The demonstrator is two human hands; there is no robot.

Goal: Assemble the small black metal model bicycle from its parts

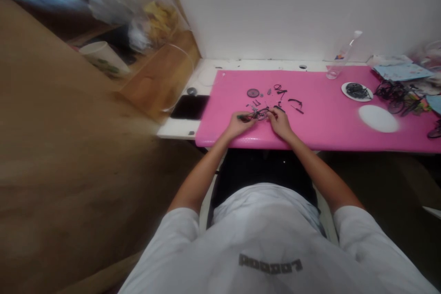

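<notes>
Near the front edge of the pink mat (310,124), my left hand (241,124) is closed on a small dark model bicycle part with a spoked wheel (262,114). My right hand (279,123) pinches the right side of the same piece, its fingertips close to the wheel. Just beyond both hands lie several small dark parts, among them a round grey disc (253,93), a thin ring piece (277,87) and a curved dark piece (295,101). Fine details between my fingers are too small to make out.
At the right are a white plate of black parts (358,92), a white disc (378,118), dark model bicycles (396,96) and papers. A clear bottle (344,55) stands at the back. A black phone-like slab (190,107) lies left of the mat, near a wooden box.
</notes>
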